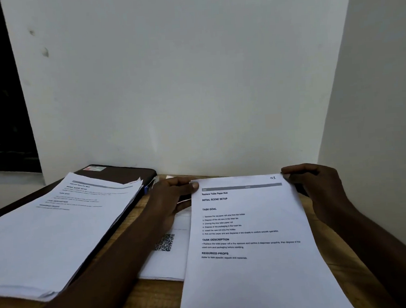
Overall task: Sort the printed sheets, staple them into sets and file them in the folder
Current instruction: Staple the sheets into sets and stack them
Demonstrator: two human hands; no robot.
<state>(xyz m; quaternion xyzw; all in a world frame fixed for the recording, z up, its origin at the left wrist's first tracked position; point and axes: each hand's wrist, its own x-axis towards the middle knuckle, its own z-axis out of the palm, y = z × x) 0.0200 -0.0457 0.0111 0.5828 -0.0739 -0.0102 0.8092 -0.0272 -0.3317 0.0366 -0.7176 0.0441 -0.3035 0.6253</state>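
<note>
A printed sheet [255, 265] headed "Replace Toilet Paper Roll", marked "S1" at its top right, is held up over the wooden table [149, 299]. My left hand [170, 199] pinches its top left corner and my right hand [319, 189] pinches its top right corner. A thick stack of printed sheets [58, 236] lies at the left on a dark brown folder [124, 172]. Under the held sheet lies another sheet with a QR code [167, 252]. No stapler can be made out.
A white wall rises right behind the table and another closes in on the right. A dark window opening sits at the far left. Something blue [146, 189] pokes out beside the folder's right edge.
</note>
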